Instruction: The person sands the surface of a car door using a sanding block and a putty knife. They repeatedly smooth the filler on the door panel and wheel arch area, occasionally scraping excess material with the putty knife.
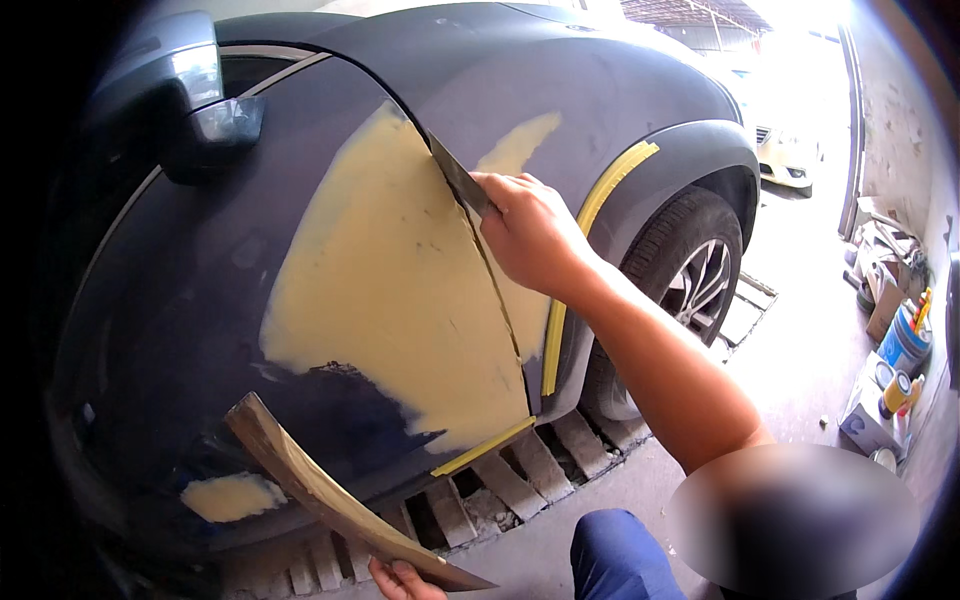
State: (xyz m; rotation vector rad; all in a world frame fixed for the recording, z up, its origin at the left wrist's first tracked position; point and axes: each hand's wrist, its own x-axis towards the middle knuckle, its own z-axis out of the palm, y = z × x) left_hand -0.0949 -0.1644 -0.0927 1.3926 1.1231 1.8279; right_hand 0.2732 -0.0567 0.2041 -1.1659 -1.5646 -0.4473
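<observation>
The right hand (532, 232) is gripping a thin, flat grey metal scraper (460, 180), which is overlapping the dark seam (490, 265) running through a broad cream-yellow filler patch (365, 260) on a matte dark-grey car (600, 60). The left hand (405, 582), at the lower edge, is holding a long, curved brown board (258, 424) that is carrying cream paste (318, 486). Yellow masking tape (606, 184) is lining the wheel arch (690, 145), and a blue-and-white bucket (903, 347) is standing near the right-hand wall (895, 125)

Tilted scraper (460, 180), curved putty-smeared board (328, 503)
</observation>
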